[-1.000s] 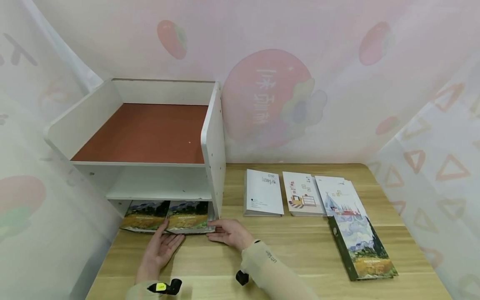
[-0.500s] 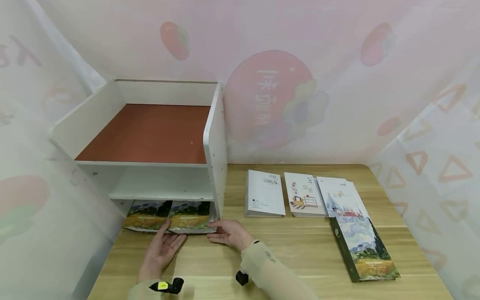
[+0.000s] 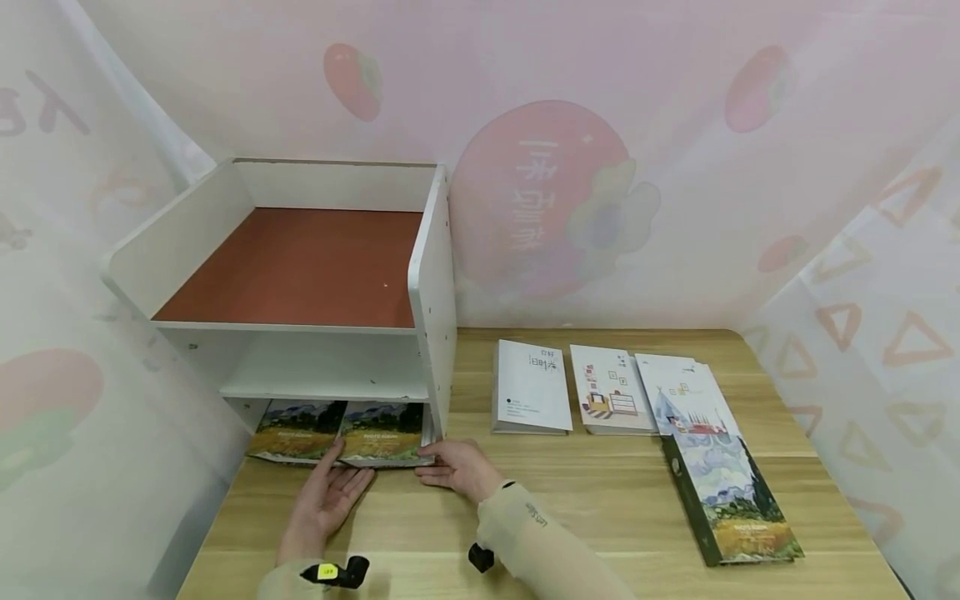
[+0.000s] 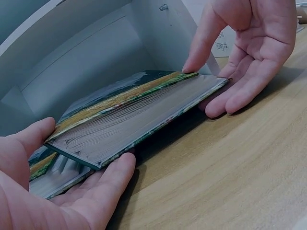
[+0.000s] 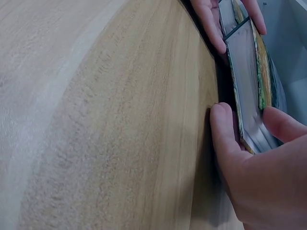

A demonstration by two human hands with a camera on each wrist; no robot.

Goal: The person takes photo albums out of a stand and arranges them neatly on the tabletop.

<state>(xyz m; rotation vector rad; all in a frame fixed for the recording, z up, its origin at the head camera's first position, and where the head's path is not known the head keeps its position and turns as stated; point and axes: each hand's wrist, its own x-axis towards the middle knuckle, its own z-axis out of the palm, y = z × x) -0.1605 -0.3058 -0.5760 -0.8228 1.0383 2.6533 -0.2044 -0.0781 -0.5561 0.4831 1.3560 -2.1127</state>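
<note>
Two photo albums with a painted landscape cover lie side by side in the lowest opening of the white shelf unit (image 3: 431,292). My left hand (image 3: 318,508) and right hand (image 3: 465,471) pinch the right-hand photo album (image 3: 381,432) at its two front corners, thumbs on the cover and fingers underneath. In the left wrist view, this album's page edges (image 4: 139,115) face outward, and its front stands slightly raised off the table. The left-hand photo album (image 3: 296,429) sits right beside my left thumb. The back of both albums is hidden under the shelf.
Right of the unit, a white book (image 3: 532,387) and a book with a furniture drawing (image 3: 611,392) lie on the wooden table (image 3: 570,508). Farther right, a white book with a tent drawing (image 3: 686,396) meets another landscape photo album (image 3: 735,508). Printed curtains surround the table.
The head view has shifted slightly, so everything sits a little farther right. Both hands keep their hold on the photo album, with no clear movement of it.
</note>
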